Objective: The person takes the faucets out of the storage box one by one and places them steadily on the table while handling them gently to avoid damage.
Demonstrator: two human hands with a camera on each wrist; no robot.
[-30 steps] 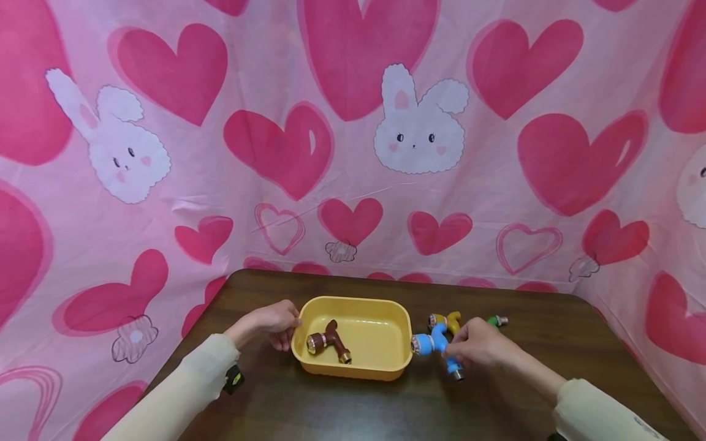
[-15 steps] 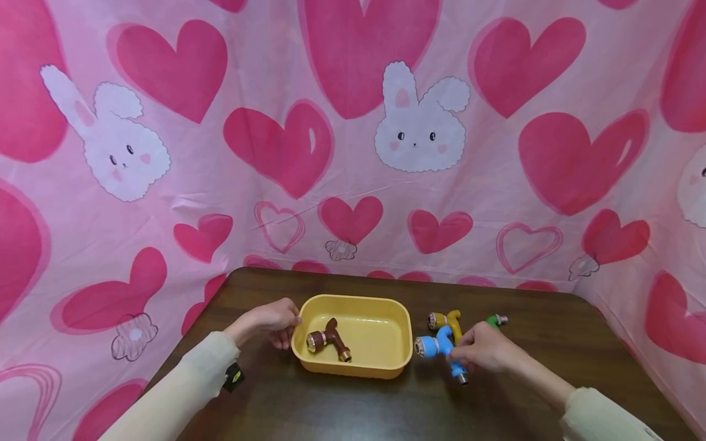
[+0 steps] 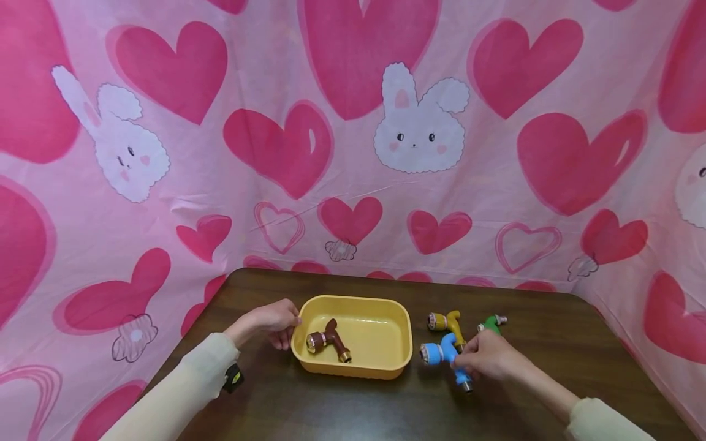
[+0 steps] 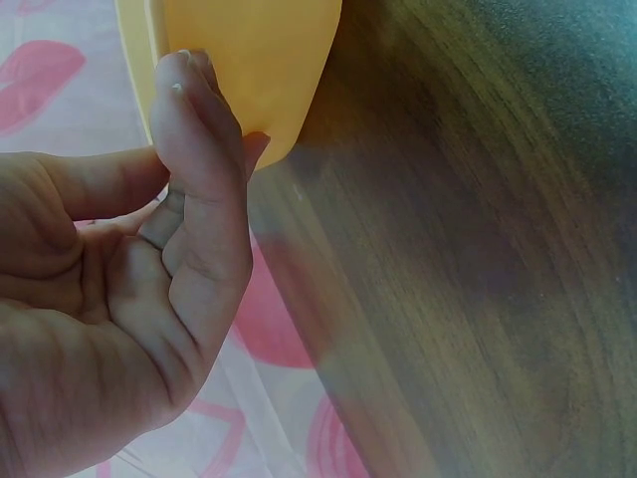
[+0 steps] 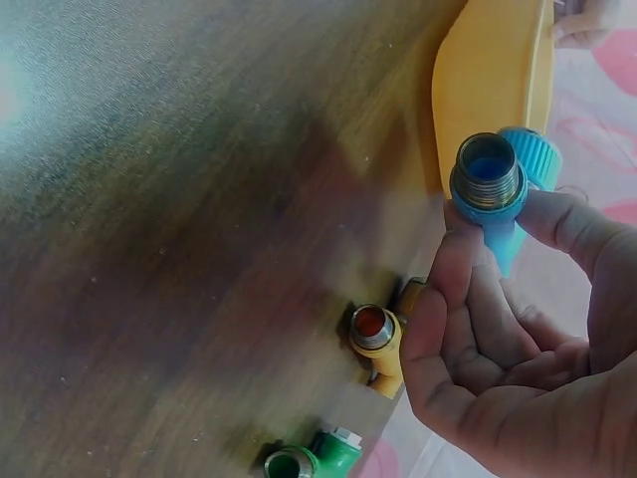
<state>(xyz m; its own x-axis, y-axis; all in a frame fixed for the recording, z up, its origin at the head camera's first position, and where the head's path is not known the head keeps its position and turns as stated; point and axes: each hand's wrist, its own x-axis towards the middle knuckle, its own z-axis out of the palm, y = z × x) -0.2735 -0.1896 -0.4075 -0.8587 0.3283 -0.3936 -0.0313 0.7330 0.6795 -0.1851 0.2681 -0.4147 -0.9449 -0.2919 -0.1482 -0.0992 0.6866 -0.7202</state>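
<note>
My left hand (image 3: 278, 324) pinches the left rim of a yellow plastic basin (image 3: 358, 370); the left wrist view shows thumb and fingers at its edge. A brown tap (image 3: 333, 337) with a gold-coloured threaded end lies inside the basin, toward its left. Right of the basin, my right hand (image 3: 488, 355) pinches a blue tap (image 3: 436, 353) between thumb and fingers. In the right wrist view the threaded metal outlet of the blue tap (image 5: 490, 179) faces the camera. Just beyond this tap lies a yellow tap (image 3: 453, 321), and farther right a green tap (image 3: 491, 323), partly hidden by my right hand.
Everything stands on a dark brown wooden table (image 3: 331, 410) with rounded far corners. A pink cloth (image 3: 353, 153) with hearts and rabbits hangs behind the table and along both sides.
My right hand has shifted slightly right and nearer to me with the blue tap, away from the basin. More of the yellow and green taps shows. My left hand stays on the basin rim.
</note>
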